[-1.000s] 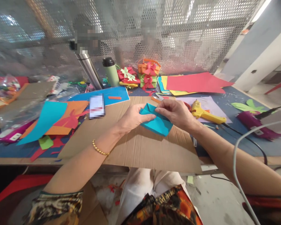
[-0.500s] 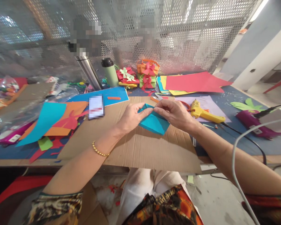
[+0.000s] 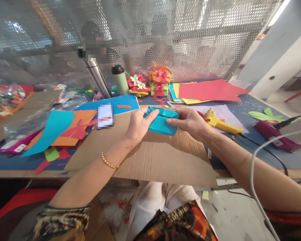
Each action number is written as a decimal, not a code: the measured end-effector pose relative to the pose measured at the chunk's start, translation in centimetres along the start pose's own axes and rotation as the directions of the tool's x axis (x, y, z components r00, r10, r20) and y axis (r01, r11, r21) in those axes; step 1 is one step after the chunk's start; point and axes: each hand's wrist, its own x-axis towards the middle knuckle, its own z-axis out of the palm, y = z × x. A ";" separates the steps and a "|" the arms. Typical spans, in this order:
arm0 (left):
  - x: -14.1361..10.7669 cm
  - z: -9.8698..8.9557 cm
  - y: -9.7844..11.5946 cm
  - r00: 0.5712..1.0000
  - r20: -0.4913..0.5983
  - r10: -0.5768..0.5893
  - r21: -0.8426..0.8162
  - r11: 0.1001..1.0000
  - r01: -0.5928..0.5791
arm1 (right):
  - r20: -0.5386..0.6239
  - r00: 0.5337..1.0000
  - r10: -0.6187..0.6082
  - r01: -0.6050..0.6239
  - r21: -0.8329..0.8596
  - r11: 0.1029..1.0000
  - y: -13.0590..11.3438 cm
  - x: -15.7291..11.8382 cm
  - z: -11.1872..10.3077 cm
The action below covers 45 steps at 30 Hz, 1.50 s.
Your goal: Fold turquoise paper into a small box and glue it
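A folded turquoise paper box (image 3: 162, 126) is held between my two hands above a brown cardboard sheet (image 3: 145, 157). My left hand (image 3: 139, 124) grips its left side, thumb on the face turned to me. On the right side, my right hand (image 3: 190, 119) closes on it with the thumb laid across the front; the fingers behind are hidden. A crease runs across the box below its upper edge. Just beyond my right hand are scissors (image 3: 171, 105), partly hidden, and a yellow glue gun (image 3: 222, 123) lies to the right.
Left of the cardboard are a phone (image 3: 105, 115) and paper scraps (image 3: 50, 129). Finished paper boxes with bows (image 3: 160, 80), a green bottle (image 3: 120, 80) and a steel flask (image 3: 98, 77) stand at the back. Red sheets (image 3: 213, 89) lie behind right. A grey cable (image 3: 252, 174) hangs near my right arm.
The turquoise box has been turned more level and squarer to me. My hands have moved apart from its upper corner to its left and right sides.
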 end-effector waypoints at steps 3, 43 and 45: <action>-0.1 0.0 0.2 0.992 -0.072 0.101 0.083 0.992 -0.095 | 0.003 1.000 0.015 -0.016 0.105 0.994 -0.3 -0.1 0.4; 0.1 0.1 1.1 0.960 0.134 -0.245 -0.274 0.922 0.274 | -0.135 0.989 -0.067 0.078 0.080 0.994 0.6 0.2 -0.2; 0.1 0.1 1.2 0.957 0.152 -0.246 -0.281 0.918 0.281 | -0.163 0.981 -0.104 0.108 0.018 0.994 0.6 0.1 -0.3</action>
